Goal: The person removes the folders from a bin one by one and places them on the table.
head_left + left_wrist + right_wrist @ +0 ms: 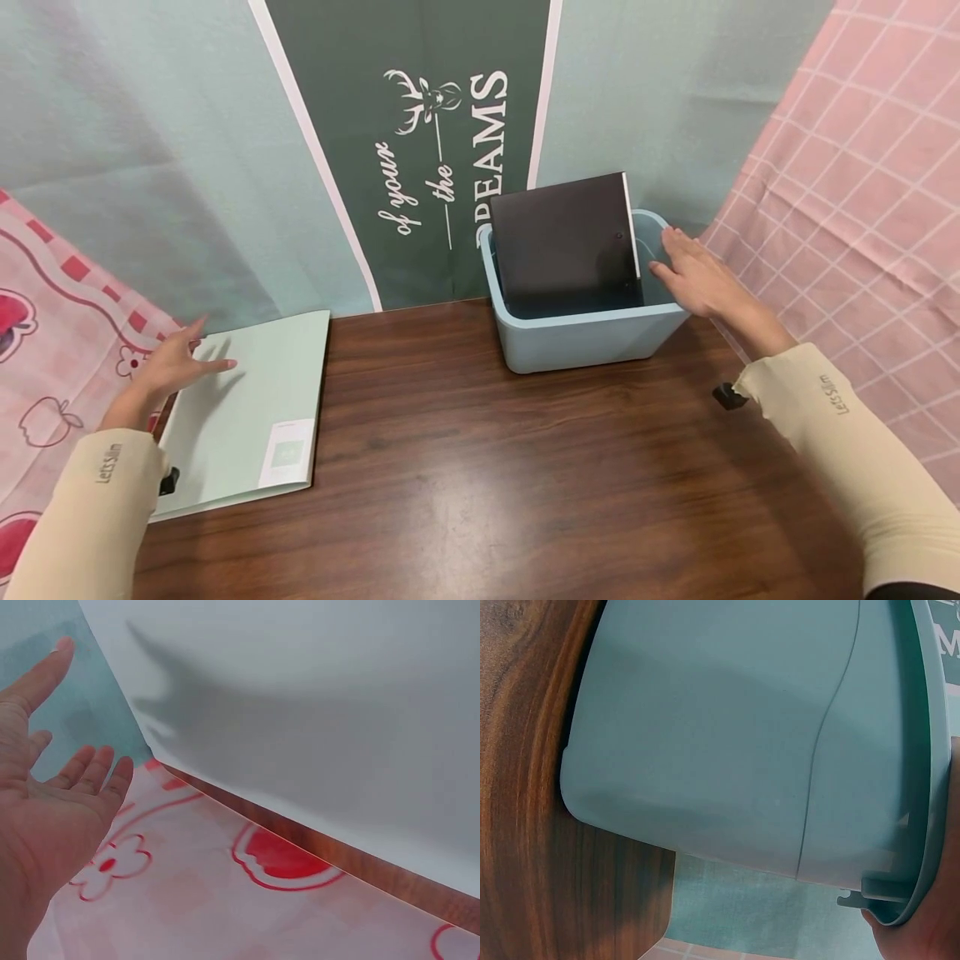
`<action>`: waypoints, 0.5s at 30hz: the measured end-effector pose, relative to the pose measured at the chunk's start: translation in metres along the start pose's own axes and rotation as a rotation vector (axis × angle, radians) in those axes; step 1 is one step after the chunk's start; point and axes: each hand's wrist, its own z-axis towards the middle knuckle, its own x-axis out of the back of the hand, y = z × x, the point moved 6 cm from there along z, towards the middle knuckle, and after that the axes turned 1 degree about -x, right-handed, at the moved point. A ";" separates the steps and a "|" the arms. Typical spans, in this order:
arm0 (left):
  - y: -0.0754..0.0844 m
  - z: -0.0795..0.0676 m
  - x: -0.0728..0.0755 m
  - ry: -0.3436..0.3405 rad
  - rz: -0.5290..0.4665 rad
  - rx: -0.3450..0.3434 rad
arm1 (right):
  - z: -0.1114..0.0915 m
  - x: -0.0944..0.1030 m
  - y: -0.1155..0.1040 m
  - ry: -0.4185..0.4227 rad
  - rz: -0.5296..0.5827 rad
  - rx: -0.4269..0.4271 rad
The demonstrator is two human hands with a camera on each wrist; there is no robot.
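My left hand (171, 362) hovers over the left edge of a pale green folder (255, 367) that lies on the table, its thumb and fingers spread apart. In the left wrist view the left hand (64, 802) holds nothing, and its shadow falls on the folder (315, 735). At the right, my right hand (701, 275) rests at the right rim of a light blue bin (585, 340), fingers mostly straight. The right wrist view shows the bin's outer wall (705, 750) close up; most of that hand is hidden. A black flat rectangular thing (562, 242) with a white edge leans inside the bin.
The brown wooden table (442, 433) spans between folder and bin. A green printed cloth (420, 167) hangs behind. Pink cloths border the sides, one checked (862, 208) at the right and one fruit-patterned (67, 375) at the left. A white label (287, 452) is on the folder's near corner.
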 end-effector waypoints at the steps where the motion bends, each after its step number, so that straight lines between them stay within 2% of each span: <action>1: 0.002 0.002 0.000 0.004 0.002 -0.012 | 0.000 0.000 0.000 0.000 0.001 0.000; 9: 0.027 0.009 0.000 0.039 0.045 -0.112 | 0.000 -0.001 0.001 0.006 0.001 0.005; 15: 0.046 0.010 -0.002 0.027 -0.018 -0.137 | 0.001 0.001 0.001 -0.001 -0.002 0.002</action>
